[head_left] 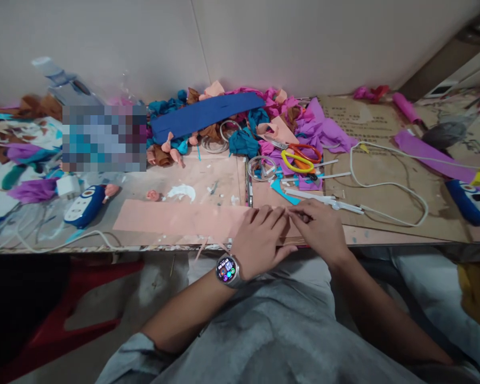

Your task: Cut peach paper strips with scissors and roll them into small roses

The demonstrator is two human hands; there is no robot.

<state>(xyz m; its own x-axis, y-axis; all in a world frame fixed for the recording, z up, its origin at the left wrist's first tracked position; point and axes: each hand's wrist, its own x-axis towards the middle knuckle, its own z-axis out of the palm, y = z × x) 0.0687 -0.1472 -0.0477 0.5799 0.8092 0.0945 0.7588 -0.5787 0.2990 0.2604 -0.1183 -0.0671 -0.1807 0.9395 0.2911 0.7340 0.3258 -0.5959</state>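
Note:
A long peach crepe paper strip (pixel 176 217) lies along the front edge of the table. Palm down on its right part, my left hand (pixel 260 240) has its fingers stretched out flat; a watch sits on that wrist. Close beside those fingertips, my right hand (pixel 322 229) pinches the right end of the strip between thumb and fingers. The fingers partly hide that end. Just beyond my hands lie scissors with yellow handles (pixel 298 161), another pair with orange handles (pixel 310 152), and several thin white sticks (pixel 316 196).
Crumpled coloured paper (pixel 244 141) piles along the wall, with a folded blue strip (pixel 208 114) on top. A blue and white power strip (pixel 85 207) is at left, another (pixel 472 202) at right. A white cable (pixel 392 185) loops over the cardboard (pixel 384 213). A red stool (pixel 92 330) stands below left.

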